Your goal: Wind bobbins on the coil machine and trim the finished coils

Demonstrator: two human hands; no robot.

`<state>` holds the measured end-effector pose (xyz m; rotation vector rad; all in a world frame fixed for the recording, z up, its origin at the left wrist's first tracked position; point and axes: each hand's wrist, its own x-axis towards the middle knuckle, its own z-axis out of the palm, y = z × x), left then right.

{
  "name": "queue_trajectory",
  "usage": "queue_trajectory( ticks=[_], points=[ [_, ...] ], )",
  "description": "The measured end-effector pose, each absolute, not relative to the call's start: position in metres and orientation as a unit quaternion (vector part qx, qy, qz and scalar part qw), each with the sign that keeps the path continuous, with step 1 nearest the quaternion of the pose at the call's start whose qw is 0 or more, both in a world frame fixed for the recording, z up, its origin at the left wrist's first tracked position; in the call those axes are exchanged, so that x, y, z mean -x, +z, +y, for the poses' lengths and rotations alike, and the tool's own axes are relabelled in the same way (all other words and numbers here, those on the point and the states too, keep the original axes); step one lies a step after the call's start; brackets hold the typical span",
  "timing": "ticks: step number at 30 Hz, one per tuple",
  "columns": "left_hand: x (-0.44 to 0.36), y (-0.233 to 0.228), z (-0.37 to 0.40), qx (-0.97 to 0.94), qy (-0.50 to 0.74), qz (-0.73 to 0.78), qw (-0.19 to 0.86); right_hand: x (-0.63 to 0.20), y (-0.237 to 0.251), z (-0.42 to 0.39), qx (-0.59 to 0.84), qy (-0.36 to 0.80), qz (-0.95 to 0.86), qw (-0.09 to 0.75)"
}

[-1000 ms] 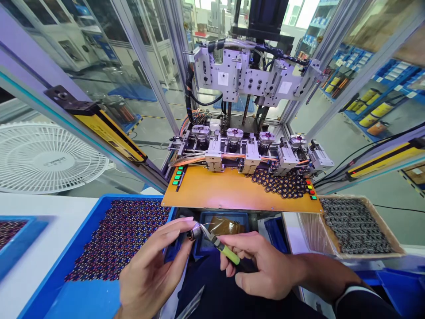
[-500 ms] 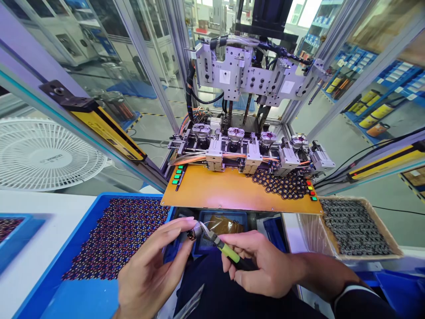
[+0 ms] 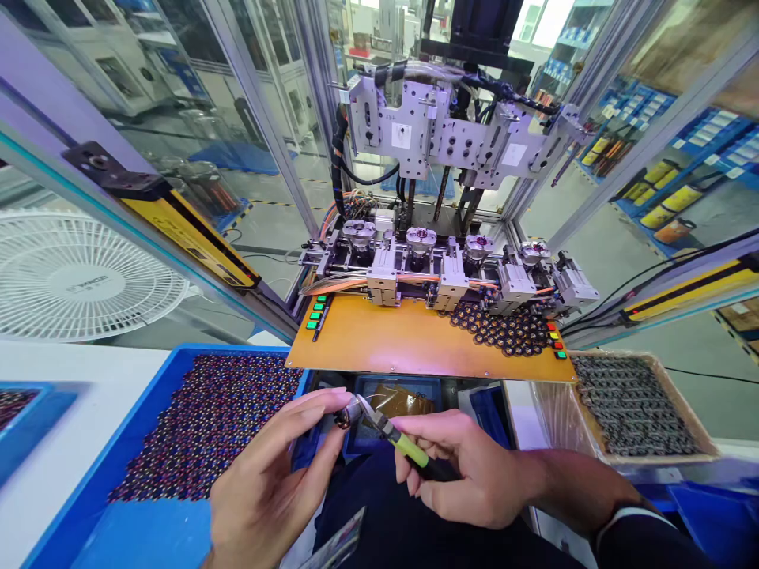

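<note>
Between the thumb and fingers of my left hand is a small round motor part, silvery on one side with dark and copper-coloured bits. My right hand is wrapped round pliers with yellow-green and black handles. The narrow metal jaws of the pliers reach up and left to the silvery side of the part. Whether the jaws grip anything is too small to tell. Both hands are in front of the orange plate of the machine, above my dark-clothed lap.
A blue tray of dark small parts stands left; a lined box of grey parts stands right. Round black parts cover the plate's right side. Behind it are machine fixtures. A white fan is far left.
The hands, the pliers and the motor part stay almost exactly where they were. Only a slight shift of the camera shows.
</note>
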<state>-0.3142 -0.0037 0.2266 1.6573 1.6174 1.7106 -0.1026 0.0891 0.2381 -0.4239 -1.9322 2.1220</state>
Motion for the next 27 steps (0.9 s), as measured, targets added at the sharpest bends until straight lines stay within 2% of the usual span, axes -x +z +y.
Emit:
queue_trajectory(
  ticks=[16,27],
  points=[
    [0.3128,0.2297,-0.0034,-0.573,0.586,0.558,0.128,0.1044,0.2445,0.0897,0.156,0.753,-0.628,0.117],
    [0.3111,0.2299,-0.0056,-0.574,0.582,0.563,0.124,0.1037,0.2467,0.0888,0.172,0.726,-0.656,0.112]
  ],
)
